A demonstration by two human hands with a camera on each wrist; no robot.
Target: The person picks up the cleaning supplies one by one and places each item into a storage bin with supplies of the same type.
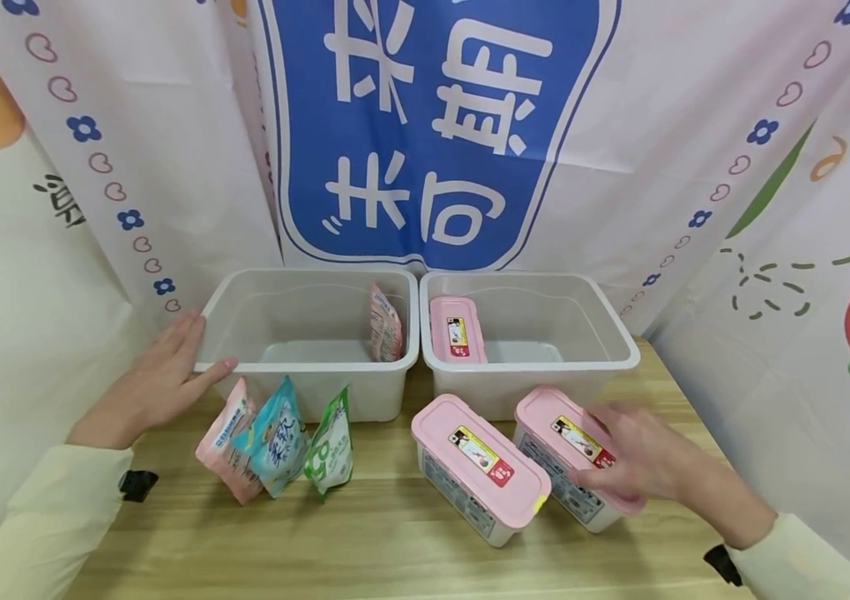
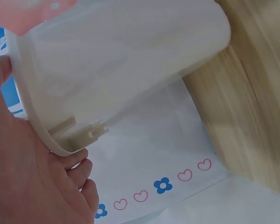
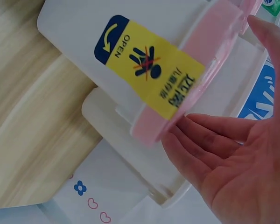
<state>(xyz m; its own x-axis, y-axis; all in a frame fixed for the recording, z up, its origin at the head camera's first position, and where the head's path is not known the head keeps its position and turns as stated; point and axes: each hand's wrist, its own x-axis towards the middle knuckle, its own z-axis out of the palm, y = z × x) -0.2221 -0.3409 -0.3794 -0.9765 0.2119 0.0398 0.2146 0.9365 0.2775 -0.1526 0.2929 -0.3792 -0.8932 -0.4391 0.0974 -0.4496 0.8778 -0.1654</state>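
1. Nearest, the wood-grained counter [image 1: 350, 550] carries everything; a pale sleeve reaches in from each side, left sleeve [image 1: 42, 508] and right sleeve [image 1: 800, 558], with a black strap piece [image 1: 138, 485] by the left cuff and another at the right.
2. The right hand [image 1: 635, 454], slightly blurred, has its grip across the held box [image 1: 563, 437], thumb at one edge of the pink lid and fingers at the other. A yellow label runs down the box's end in the right wrist view. I cannot tell whether its base touches the counter.
3. Just left of it, a second pink-lidded box [image 1: 477, 467] sits slantwise on the counter.
4. Farther left stand three packets: a pink packet [image 1: 230, 442], a blue packet [image 1: 280, 446] overlapping it, and a green packet [image 1: 331, 450] just beside.
5. The left hand [image 1: 162, 371] grips the left bin [image 1: 365, 396] round its near left corner, thumb along the front rim, fingers along the side.
6. The right bin [image 1: 496, 390] stands against the left one, behind the boxes.
7. Inside, another pink packet [image 1: 386, 329] leans at the left bin's right end; a third box [image 1: 457, 333] lies at the right bin's left end.
8. Farthest, a white printed cloth [image 1: 192, 83] bears a blue panel [image 1: 305, 167] with white characters.
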